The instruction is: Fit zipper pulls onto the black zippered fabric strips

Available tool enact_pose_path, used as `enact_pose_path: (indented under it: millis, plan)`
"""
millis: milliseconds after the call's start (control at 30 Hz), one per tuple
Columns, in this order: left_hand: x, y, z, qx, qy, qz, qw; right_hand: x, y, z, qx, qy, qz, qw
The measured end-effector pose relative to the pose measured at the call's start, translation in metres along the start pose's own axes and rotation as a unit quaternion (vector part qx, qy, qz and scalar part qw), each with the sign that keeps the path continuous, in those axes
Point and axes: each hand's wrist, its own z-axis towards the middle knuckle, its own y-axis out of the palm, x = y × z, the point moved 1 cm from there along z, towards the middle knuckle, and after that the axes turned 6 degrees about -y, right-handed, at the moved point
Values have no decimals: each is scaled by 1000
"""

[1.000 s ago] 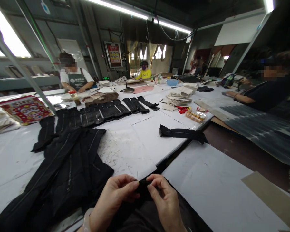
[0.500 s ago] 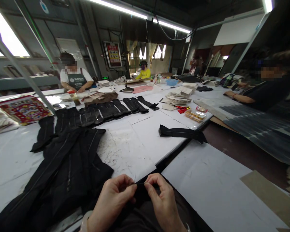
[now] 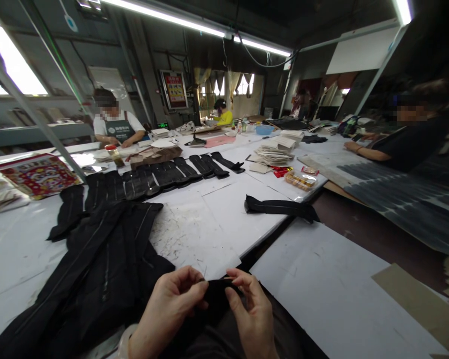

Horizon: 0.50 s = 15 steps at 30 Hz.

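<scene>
I judged this fine fingerwork: left hand pinched the cloth; right hand, beside it, stood open, needing careful closing.

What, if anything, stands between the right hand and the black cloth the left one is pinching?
Nothing visible does. The right hand, thumb and forefinger apart, is right at the edge of the black cloth, beside the pinching left hand. The black strip lies farther off, beyond both hands.

Right hand unpinched, yellow-clad person turned
</scene>
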Motion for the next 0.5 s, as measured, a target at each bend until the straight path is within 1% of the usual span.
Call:
enact_pose_path:
  millis: [133,300,400,500]
  plan:
    - [0,3,-3,-5,10,-7,1000,-7,-3,4,4,10,-13,1000]
    - [1,9,-6,-7,25,6,1000,-14,-8,8,18,37,12,999]
    - [11,11,-6,-13,37,10,999,-18,-11,14,33,45,65,996]
    - [27,7,-5,-27,48,-8,998,-20,-18,22,22,20,160,987]
